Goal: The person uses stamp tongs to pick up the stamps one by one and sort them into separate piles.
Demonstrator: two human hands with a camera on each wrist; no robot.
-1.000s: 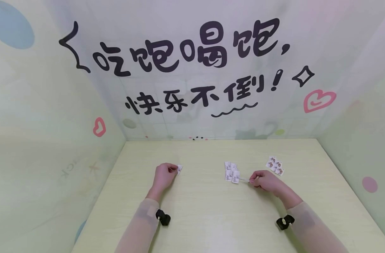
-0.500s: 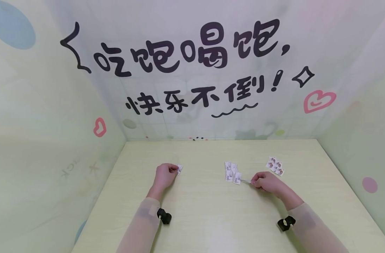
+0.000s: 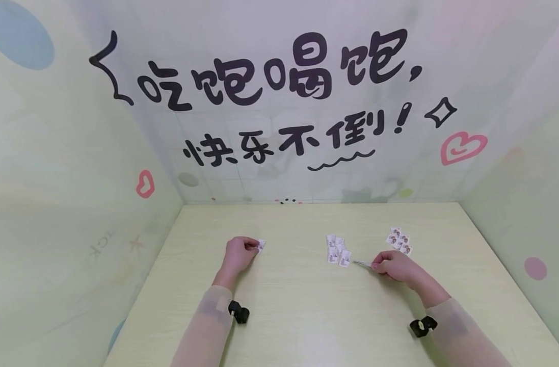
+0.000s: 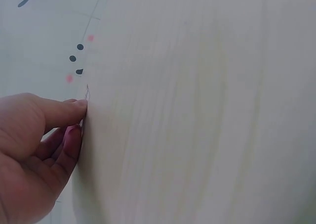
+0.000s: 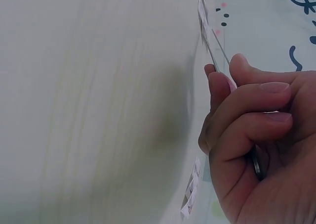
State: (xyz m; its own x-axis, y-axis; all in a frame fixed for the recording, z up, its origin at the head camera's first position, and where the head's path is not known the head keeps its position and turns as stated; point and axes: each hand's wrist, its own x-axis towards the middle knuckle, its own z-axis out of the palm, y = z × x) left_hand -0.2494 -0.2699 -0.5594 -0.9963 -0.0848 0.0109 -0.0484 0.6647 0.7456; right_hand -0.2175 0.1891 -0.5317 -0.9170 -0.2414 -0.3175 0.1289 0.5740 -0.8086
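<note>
In the head view my left hand [image 3: 239, 256] pinches a small white printed paper piece [image 3: 261, 245] at the left of the table. The left wrist view shows that hand's thumb and fingertips meeting on the thin edge of the paper. My right hand [image 3: 395, 265] grips tweezers [image 3: 363, 263], pointing left. In the right wrist view the two tips of the tweezers [image 5: 220, 47] stand apart with nothing between them. Just left of the tips lies a cluster of several small printed paper pieces [image 3: 333, 255], greyish in print.
Behind the right hand sits a second cluster of paper pieces [image 3: 393, 238] with brown-orange prints. The pale wooden table [image 3: 297, 306] is walled at the back and both sides by printed sheets [image 3: 261, 183]. Black wrist cameras [image 3: 423, 326] are strapped to the sleeves.
The tweezers let go of the nearest paper piece, which shifted slightly right and now lies in the middle cluster. My right hand drew back a little to the right. The left hand stayed put.
</note>
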